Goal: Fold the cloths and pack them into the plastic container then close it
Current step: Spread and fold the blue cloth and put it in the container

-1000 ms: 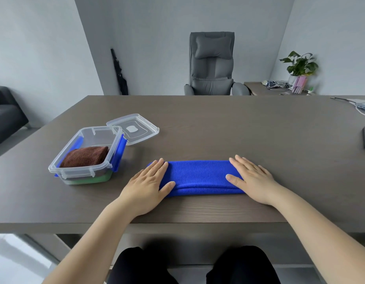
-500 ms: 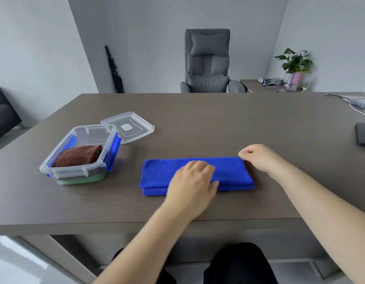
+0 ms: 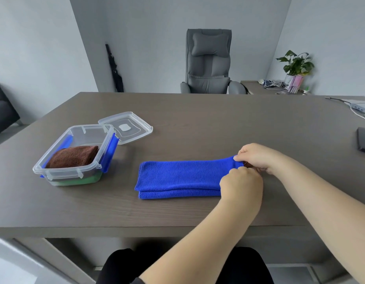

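While the broad grey-brown wooden table (image 3: 198, 124) fills most of the view, a grey padded office chair (image 3: 209, 62) stands behind its far edge, with a dark folded umbrella (image 3: 115, 68) leaning in the wall corner to its left and a green potted plant (image 3: 295, 64) on a side desk to its right. On the near middle of the table lies the blue microfibre cloth (image 3: 179, 178), folded into a long strip that runs left to right, its layered edges showing along the near side. Well apart from it, toward the left, sits the clear rectangular plastic container (image 3: 60, 171) with blue side clips, open on top; a folded brown cloth (image 3: 73, 156) rests inside, and something green shows at the bottom beneath it. The clear plastic lid (image 3: 126, 127) lies flat on the table just behind the container's far right corner, touching or nearly so. At the strip's right end, the right hand (image 3: 257, 157) pinches the far corner, lifted slightly, between thumb and curled fingers. The left hand (image 3: 242, 184) is curled over the near corner of that same end; its fingertips are hidden, so the exact hold cannot be told.
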The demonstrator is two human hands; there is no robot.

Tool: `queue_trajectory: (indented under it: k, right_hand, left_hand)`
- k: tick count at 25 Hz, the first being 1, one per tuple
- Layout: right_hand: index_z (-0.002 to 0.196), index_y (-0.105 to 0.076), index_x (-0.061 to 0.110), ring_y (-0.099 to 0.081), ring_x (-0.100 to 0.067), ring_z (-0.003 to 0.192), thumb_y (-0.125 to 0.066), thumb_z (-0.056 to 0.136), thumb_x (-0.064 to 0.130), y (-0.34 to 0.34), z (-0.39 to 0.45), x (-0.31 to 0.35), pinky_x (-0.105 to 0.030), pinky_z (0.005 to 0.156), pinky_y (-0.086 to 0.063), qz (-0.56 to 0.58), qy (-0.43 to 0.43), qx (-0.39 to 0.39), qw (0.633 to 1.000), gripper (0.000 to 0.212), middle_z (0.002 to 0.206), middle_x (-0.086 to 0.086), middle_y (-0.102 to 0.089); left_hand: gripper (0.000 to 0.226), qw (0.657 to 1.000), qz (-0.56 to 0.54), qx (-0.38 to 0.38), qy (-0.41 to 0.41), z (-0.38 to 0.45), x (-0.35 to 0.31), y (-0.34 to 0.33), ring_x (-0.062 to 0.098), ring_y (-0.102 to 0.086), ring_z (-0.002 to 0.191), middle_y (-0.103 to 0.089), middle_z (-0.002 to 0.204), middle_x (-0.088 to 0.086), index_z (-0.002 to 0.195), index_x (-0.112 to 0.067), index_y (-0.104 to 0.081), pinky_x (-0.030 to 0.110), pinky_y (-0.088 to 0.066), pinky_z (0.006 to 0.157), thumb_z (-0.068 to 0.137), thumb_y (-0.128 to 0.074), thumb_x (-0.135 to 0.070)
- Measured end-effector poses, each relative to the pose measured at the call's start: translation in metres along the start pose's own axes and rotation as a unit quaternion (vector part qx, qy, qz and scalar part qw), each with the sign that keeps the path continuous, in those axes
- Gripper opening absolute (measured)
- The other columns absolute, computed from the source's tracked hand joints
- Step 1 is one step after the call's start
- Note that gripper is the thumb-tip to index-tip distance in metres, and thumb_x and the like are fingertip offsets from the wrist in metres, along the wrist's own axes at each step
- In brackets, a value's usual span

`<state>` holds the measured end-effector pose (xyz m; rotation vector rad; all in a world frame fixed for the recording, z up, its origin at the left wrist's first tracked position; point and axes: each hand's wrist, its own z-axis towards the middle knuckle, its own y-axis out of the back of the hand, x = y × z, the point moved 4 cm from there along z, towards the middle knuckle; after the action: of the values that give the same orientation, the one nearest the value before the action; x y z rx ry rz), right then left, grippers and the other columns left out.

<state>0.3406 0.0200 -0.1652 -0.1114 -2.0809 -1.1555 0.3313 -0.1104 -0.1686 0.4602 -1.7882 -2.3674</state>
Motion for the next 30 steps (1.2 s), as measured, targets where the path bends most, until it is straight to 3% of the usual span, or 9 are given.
queue_trajectory:
  k: [3,6,9,12,17,22,25,27,30]
  right_hand:
    - [0.076,-0.056,0.011,-0.042,-0.021,0.051,-0.060,0.086,0.017,0.004,-0.003,0.013,-0.023,0.046,-0.031,0.016,0.020,-0.024,0.999,0.012,0.062,-0.007,-0.051]
    - [0.078,-0.059,0.012,-0.043,-0.022,0.055,-0.065,0.081,0.018,0.005,-0.005,0.039,-0.026,0.047,-0.033,0.046,0.047,-0.059,0.996,0.009,0.063,-0.006,-0.052]
    - [0.073,-0.059,0.016,-0.048,-0.015,0.044,-0.068,0.078,0.021,-0.008,-0.009,0.075,-0.023,0.044,-0.037,0.061,0.088,-0.068,0.992,0.012,0.056,-0.001,-0.057]
    - [0.074,-0.060,0.018,-0.055,-0.010,0.041,-0.070,0.075,0.025,-0.037,-0.014,0.110,-0.023,0.045,-0.044,0.036,0.123,-0.045,0.991,0.012,0.054,0.003,-0.063]
    - [0.075,-0.061,0.015,-0.061,-0.019,0.051,-0.067,0.076,0.024,-0.088,-0.017,0.131,-0.023,0.043,-0.048,-0.043,0.125,-0.022,0.991,0.011,0.063,-0.007,-0.069]
    - [0.085,-0.065,0.008,-0.068,-0.021,0.055,-0.065,0.081,0.030,-0.108,-0.021,0.123,-0.029,0.056,-0.057,-0.098,0.103,-0.031,0.989,0.023,0.063,-0.008,-0.071]
    - [0.084,-0.064,0.011,-0.071,-0.018,0.056,-0.060,0.087,0.040,-0.110,-0.021,0.122,-0.024,0.053,-0.056,-0.089,0.106,-0.028,0.990,0.030,0.063,-0.005,-0.071]
    - [0.085,-0.062,0.012,-0.073,-0.020,0.063,-0.058,0.090,0.039,-0.109,-0.021,0.121,-0.030,0.062,-0.060,-0.053,0.093,-0.001,0.994,0.027,0.069,-0.007,-0.072]
    - [0.082,-0.062,0.017,-0.072,-0.017,0.062,-0.058,0.088,0.028,-0.095,-0.020,0.119,-0.034,0.064,-0.061,-0.028,0.127,-0.042,0.991,0.013,0.073,-0.003,-0.072]
  left_hand:
    - [0.013,0.993,-0.105,-0.031,0.047,-0.005,0.018,0.012,0.020,-0.044,0.062,-0.036,0.065,-0.001,0.085,-0.012,-0.043,0.029,-0.022,0.043,0.095,-0.049,-0.018]
    - [0.018,0.952,-0.281,-0.084,0.090,-0.023,0.042,0.024,0.016,-0.046,0.064,-0.053,0.072,-0.001,0.084,-0.015,-0.049,0.033,-0.035,0.053,0.097,-0.049,-0.027]
    - [0.009,0.839,-0.499,-0.136,0.171,-0.045,0.069,0.034,0.008,-0.064,0.070,-0.065,0.078,-0.006,0.086,-0.020,-0.059,0.028,-0.055,0.064,0.094,-0.058,-0.024]
    - [0.005,0.718,-0.638,-0.145,0.237,-0.063,0.095,0.034,0.010,-0.072,0.075,-0.071,0.084,0.003,0.088,-0.016,-0.064,0.028,-0.059,0.059,0.092,-0.062,-0.017]
    - [0.007,0.655,-0.681,-0.101,0.311,-0.088,0.129,0.028,0.020,-0.075,0.070,-0.074,0.082,0.006,0.094,-0.007,-0.061,0.030,-0.058,0.053,0.093,-0.059,-0.014]
    - [0.008,0.696,-0.619,-0.050,0.359,-0.097,0.149,0.025,0.024,-0.072,0.057,-0.073,0.083,0.005,0.098,-0.015,-0.052,0.029,-0.056,0.048,0.093,-0.056,-0.012]
    - [0.009,0.821,-0.445,-0.064,0.353,-0.104,0.159,0.029,0.022,-0.067,0.054,-0.067,0.076,-0.001,0.092,-0.021,-0.048,0.033,-0.054,0.050,0.088,-0.054,-0.015]
    - [0.012,0.922,-0.229,-0.165,0.265,-0.106,0.152,0.042,0.021,-0.058,0.065,-0.059,0.078,-0.005,0.089,-0.021,-0.048,0.034,-0.046,0.056,0.086,-0.057,-0.013]
    - [0.013,0.960,-0.089,-0.258,0.067,-0.104,0.106,0.046,0.024,-0.057,0.076,-0.059,0.085,0.001,0.089,-0.014,-0.061,0.035,-0.049,0.061,0.077,-0.064,-0.011]
